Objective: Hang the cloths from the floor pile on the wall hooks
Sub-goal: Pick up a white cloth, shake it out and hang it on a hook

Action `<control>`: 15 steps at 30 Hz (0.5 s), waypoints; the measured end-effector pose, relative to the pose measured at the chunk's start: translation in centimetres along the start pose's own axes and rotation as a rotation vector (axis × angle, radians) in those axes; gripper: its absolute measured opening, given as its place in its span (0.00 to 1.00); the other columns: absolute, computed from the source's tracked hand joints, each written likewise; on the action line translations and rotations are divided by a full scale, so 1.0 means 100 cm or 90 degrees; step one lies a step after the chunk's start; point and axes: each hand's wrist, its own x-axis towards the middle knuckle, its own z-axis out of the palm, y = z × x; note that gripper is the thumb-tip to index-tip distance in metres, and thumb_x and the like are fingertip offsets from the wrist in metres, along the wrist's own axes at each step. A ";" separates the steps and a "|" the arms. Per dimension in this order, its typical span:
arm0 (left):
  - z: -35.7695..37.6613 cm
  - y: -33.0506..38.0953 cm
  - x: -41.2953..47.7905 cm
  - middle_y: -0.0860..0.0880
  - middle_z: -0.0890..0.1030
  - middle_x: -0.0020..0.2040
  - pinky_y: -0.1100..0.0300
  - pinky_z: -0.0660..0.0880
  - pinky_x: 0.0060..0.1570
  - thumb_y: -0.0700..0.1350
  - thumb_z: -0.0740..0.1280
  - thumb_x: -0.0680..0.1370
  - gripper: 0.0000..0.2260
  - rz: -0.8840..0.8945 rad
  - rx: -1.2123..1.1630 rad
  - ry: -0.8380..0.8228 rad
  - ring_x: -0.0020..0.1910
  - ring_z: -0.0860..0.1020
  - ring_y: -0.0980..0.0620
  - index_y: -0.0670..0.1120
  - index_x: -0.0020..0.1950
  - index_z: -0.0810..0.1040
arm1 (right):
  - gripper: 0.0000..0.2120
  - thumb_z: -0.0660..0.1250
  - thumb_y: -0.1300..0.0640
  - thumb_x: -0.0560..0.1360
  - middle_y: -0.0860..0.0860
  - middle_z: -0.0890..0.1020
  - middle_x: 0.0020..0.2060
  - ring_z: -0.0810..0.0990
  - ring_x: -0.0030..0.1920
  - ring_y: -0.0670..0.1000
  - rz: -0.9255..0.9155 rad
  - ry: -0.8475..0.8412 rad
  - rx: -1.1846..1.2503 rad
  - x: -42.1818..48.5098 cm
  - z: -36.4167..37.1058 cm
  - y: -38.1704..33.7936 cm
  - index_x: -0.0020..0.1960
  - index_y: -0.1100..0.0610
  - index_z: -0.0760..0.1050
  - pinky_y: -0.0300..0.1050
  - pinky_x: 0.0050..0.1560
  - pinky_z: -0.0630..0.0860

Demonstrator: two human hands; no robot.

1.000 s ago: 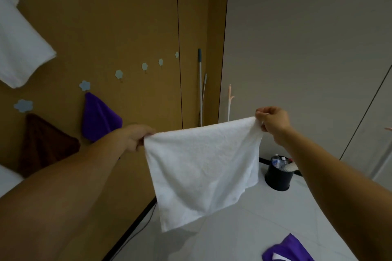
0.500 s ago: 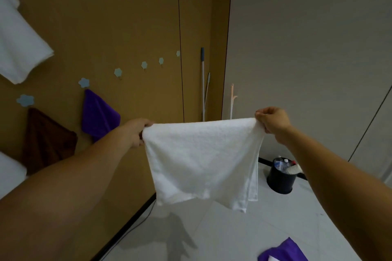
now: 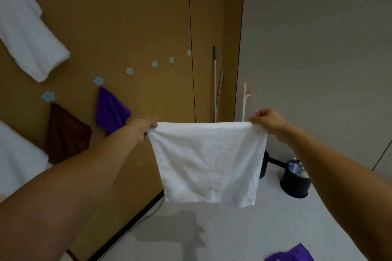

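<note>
In the head view, the white terry cloth [image 3: 209, 163] is now hanging square and level where a second ago it was sagging in a slanted, uneven flap. The left hand [image 3: 144, 126] is sitting a little higher than before, so the top edge is running taut across to the right hand [image 3: 268, 121]. Each grip is pinching one top corner of the cloth, which is dangling in the air beside the tan wall, well clear of the floor. A free pale blue flower-shaped wall hook [image 3: 129, 71] is waiting above the left hand, next along from the hanging purple microfibre cloth [image 3: 110, 112] and the dark brown cloth [image 3: 65, 135]. The risk, as I am judging it, is lying in the transfer. With only a pinch of fabric at each corner, releasing one corner to reach the hook is likely leaving the cloth swinging from the other, and a thin fold caught on so small a hook could be slipping straight off. Swinging left, it could also be knocking the purple one loose. A crumpled purple floor cloth [image 3: 290, 255] is lying at the bottom edge.
</note>
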 end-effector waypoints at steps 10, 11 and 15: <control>-0.005 -0.008 -0.016 0.47 0.79 0.51 0.59 0.76 0.37 0.31 0.63 0.71 0.14 -0.021 -0.041 0.053 0.43 0.75 0.51 0.47 0.47 0.82 | 0.14 0.80 0.53 0.64 0.52 0.80 0.47 0.80 0.48 0.55 -0.051 -0.102 -0.087 -0.004 0.002 -0.004 0.43 0.51 0.77 0.50 0.52 0.79; -0.005 -0.007 -0.017 0.47 0.80 0.49 0.59 0.77 0.36 0.31 0.64 0.71 0.13 0.007 -0.038 0.072 0.40 0.75 0.52 0.47 0.45 0.82 | 0.14 0.80 0.53 0.64 0.52 0.80 0.46 0.80 0.48 0.55 -0.053 -0.095 -0.103 -0.002 0.003 -0.005 0.43 0.50 0.77 0.50 0.53 0.79; -0.010 0.000 -0.027 0.51 0.80 0.41 0.65 0.73 0.31 0.31 0.67 0.69 0.14 0.141 0.029 0.066 0.39 0.77 0.55 0.44 0.49 0.83 | 0.13 0.78 0.50 0.66 0.52 0.82 0.44 0.80 0.43 0.52 -0.071 0.023 -0.053 0.011 0.001 -0.002 0.45 0.52 0.79 0.46 0.44 0.78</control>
